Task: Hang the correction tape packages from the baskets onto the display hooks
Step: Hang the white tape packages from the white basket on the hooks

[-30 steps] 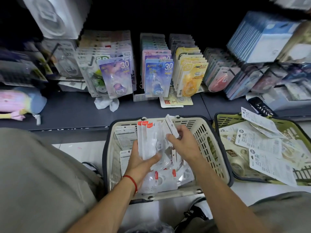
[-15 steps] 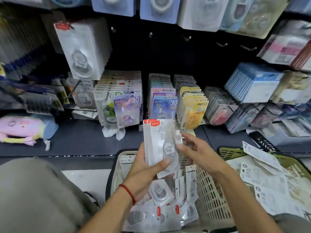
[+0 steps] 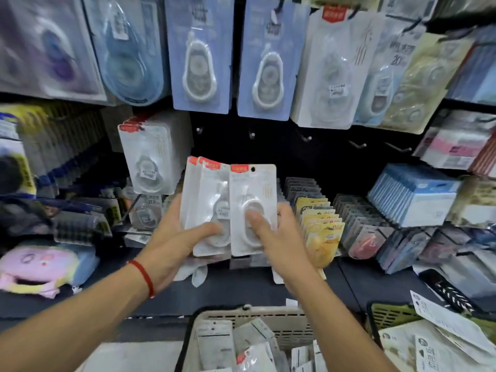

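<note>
My left hand (image 3: 177,237) grips a small stack of white correction tape packages (image 3: 206,200) with red top labels, thumb across their front. My right hand (image 3: 279,234) pinches a single package (image 3: 253,189) of the same kind, held upright just right of the stack, its hang hole at the top. Both are raised in front of the dark display wall, below a row of bare hooks (image 3: 252,135). A matching batch of white packages (image 3: 150,154) hangs on a hook to the left. The beige basket (image 3: 268,315) below holds more packages.
Blue and white tape packs (image 3: 200,57) hang in a row above. Rows of coloured packs (image 3: 322,224) stand on the dark shelf (image 3: 241,288). A green basket (image 3: 386,315) with paper-backed packs sits at lower right. A pink plush item (image 3: 35,267) lies at left.
Both hands rose from the basket toward the hook wall. My right hand separated one package from the stack in my left. The view tilted up.
</note>
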### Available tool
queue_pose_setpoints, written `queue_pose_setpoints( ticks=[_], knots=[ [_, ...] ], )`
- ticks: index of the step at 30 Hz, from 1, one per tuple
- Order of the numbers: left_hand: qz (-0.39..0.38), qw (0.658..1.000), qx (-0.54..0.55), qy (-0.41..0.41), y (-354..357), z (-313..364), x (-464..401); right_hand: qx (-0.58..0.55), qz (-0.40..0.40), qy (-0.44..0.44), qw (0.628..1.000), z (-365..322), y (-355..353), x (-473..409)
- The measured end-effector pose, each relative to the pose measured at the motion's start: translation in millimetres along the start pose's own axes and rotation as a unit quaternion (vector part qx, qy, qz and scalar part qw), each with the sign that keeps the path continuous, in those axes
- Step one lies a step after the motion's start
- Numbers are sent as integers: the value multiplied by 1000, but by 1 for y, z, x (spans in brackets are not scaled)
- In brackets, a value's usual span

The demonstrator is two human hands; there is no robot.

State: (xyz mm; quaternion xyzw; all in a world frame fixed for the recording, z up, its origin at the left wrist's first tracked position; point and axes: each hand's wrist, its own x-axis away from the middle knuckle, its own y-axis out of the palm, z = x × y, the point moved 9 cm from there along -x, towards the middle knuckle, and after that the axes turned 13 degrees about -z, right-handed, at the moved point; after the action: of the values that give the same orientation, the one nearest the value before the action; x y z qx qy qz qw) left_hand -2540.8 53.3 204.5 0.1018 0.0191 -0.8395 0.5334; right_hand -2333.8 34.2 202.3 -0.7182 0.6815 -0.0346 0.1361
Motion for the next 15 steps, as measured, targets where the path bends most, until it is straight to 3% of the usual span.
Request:
queue_pose_setpoints(
  ticks=[3, 8, 15],
  knots=[
    [74, 994, -58, 57, -42, 22, 4, -4, -19, -24, 1000, -25, 19, -24],
    [178, 973, -64, 131, -87, 48, 12, 33, 4, -48, 998, -55, 40, -52],
    [235, 940, -140, 202, -101, 79, 31, 49, 17, -64, 997, -73, 57, -73]
  ],
)
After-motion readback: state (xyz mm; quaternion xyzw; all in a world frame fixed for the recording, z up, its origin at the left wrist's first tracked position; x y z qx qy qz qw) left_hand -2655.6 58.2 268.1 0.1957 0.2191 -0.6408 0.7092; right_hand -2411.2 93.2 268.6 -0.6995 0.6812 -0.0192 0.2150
